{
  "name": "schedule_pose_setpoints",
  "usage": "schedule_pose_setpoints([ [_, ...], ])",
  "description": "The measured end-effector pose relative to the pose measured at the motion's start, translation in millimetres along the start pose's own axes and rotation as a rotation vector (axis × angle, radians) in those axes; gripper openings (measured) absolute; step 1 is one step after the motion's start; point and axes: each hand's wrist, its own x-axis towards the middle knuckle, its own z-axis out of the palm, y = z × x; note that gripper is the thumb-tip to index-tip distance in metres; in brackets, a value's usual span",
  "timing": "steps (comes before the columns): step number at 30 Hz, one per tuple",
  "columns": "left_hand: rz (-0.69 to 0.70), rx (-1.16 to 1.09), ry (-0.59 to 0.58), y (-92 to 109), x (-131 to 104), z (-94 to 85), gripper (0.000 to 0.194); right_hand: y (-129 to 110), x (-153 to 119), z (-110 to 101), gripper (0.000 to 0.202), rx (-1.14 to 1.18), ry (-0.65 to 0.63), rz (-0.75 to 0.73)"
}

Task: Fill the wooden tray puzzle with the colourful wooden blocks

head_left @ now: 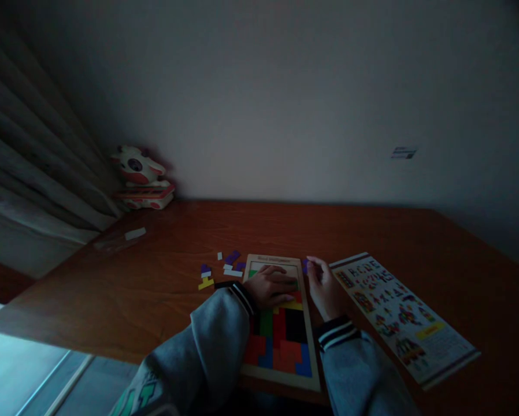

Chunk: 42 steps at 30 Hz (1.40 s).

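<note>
A wooden puzzle board point(281, 379) with a pale frame lies in front of me, its lower part filled with red, blue, green, black and yellow pieces. My left hand point(269, 285) rests across the upper part of the board, fingers stretched out toward the right, hiding what is under it. Just past the board's right edge, my right hand point(322, 286) pinches a small purple puzzle piece point(305, 266) between thumb and fingers. Left of the board lie several loose pieces: a yellow piece point(206, 283), a purple piece point(232, 257) and a white piece point(233, 273).
A printed sheet point(402, 315) with coloured figures lies on the wooden table point(311, 228) to the right. At the back left stands a cow-shaped toy point(142, 178) beside a curtain point(34, 156). A white strip point(135, 233) lies nearer.
</note>
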Motion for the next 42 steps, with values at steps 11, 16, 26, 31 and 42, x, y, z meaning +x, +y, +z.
schedule_pose_setpoints([
  [11,-0.053,-0.035,0.053,4.4,1.4,-5.1,0.032,1.5,-2.0,1.6,0.045,0.058,0.050,0.051],
  [16,-0.010,-0.071,0.037,5.8,1.2,-4.3,0.032,0.5,-2.5,-0.8,0.046,0.077,0.051,0.078],
  [26,-0.217,-0.139,0.397,0.9,-1.1,-29.4,0.035,-6.0,-2.2,-8.4,0.039,0.085,-0.030,0.124],
  [31,-0.182,-0.008,0.438,-17.3,-16.1,-35.7,0.028,-5.9,-1.0,-10.3,0.039,0.074,-0.077,0.114],
  [42,-0.119,-0.068,0.338,-24.3,-31.9,-19.0,0.023,-10.7,-1.4,-12.3,0.036,0.021,-0.207,0.046],
])
